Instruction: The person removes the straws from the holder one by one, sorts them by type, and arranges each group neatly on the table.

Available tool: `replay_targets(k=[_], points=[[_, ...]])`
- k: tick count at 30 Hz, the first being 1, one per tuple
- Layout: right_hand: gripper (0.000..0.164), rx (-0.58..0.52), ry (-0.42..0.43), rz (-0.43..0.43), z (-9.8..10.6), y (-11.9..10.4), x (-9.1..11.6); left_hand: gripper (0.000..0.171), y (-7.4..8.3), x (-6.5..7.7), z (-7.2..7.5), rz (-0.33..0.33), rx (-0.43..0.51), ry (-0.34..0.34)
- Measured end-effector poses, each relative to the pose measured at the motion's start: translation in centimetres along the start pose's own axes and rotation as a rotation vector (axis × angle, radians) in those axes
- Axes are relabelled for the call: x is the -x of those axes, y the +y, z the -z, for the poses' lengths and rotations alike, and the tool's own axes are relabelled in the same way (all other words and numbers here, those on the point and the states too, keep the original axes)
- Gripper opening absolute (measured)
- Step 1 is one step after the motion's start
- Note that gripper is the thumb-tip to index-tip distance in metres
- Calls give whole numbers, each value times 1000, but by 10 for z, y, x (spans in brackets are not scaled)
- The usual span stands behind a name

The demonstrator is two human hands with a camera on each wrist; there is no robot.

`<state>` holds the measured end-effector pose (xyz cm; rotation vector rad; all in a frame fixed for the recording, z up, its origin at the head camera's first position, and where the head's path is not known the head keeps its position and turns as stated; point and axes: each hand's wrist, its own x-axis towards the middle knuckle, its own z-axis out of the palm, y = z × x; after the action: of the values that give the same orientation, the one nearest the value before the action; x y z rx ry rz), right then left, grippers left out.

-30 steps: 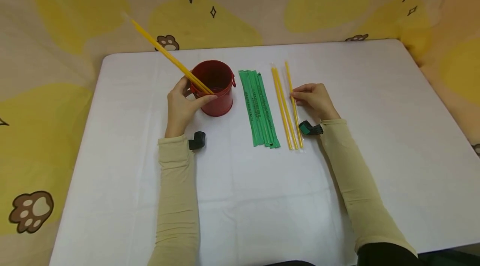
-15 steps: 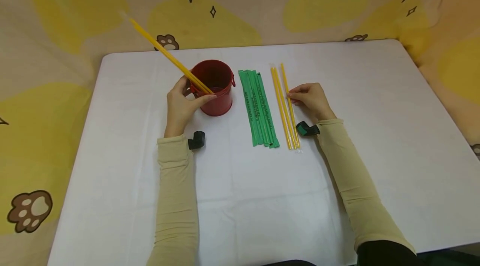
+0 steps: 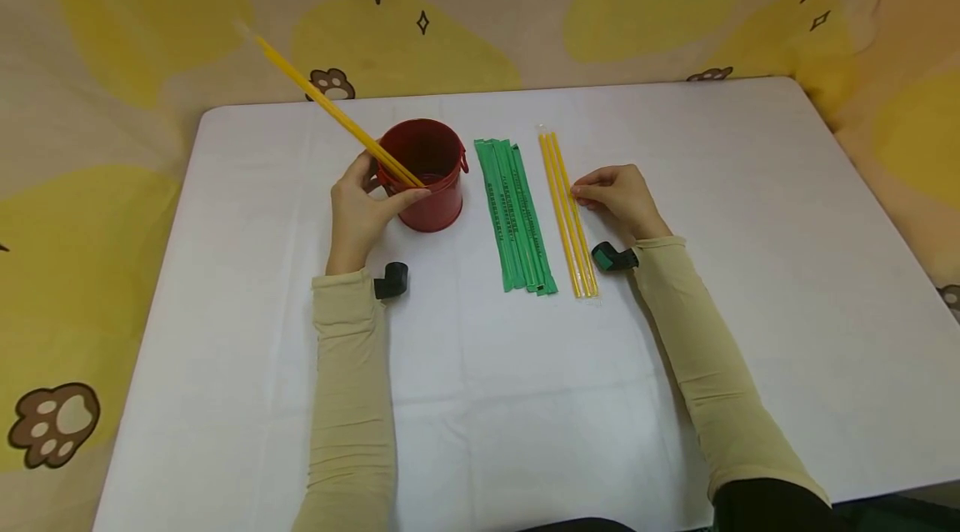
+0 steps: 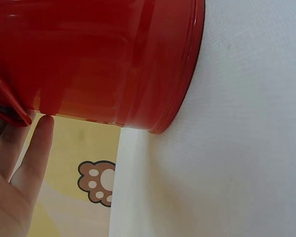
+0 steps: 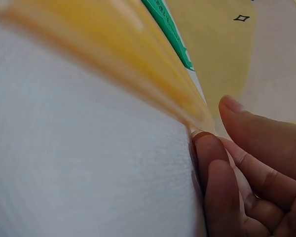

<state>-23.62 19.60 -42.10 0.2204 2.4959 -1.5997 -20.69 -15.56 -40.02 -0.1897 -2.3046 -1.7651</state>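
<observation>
My left hand (image 3: pixel 363 211) grips the near left side of a small red metal bucket (image 3: pixel 438 211), thumb at the rim. In the left wrist view, fingertips touch the red wall of the upright bucket. Long yellow straws (image 3: pixel 330 102) in clear wrappers lean out of it to the upper left. My right hand (image 3: pixel 618 197) is beside a row of wrapped yellow straws (image 3: pixel 561 190) lying on the table, fingertips at the rightmost one. From the right wrist, the thumb (image 5: pixel 259 131) stands off the blurred straw, while curled fingers rest against its edge.
Several flat green printed packets (image 3: pixel 513 215) lie side by side between the bucket and the yellow straws. A white cloth covers the table (image 3: pixel 487 399). Behind it hangs a yellow patterned curtain (image 3: pixel 465 7). Each wrist wears a small black camera (image 3: pixel 392 280).
My right hand has brought the rightmost yellow straw left and slightly down, so that it lies level against the others. The left hand and bucket stay in place.
</observation>
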Motion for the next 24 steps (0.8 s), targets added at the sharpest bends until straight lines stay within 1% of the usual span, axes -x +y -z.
replay_targets(k=[11, 16, 24], points=[[28, 4, -4, -7, 2, 0, 0, 64, 1, 1, 0, 6, -17, 3], [29, -34, -19, -7, 3, 0, 0, 64, 1, 1, 1, 8, -12, 2], [29, -86, -16, -12, 4, 3, 0, 61, 4, 1, 0, -2, 14, -5]])
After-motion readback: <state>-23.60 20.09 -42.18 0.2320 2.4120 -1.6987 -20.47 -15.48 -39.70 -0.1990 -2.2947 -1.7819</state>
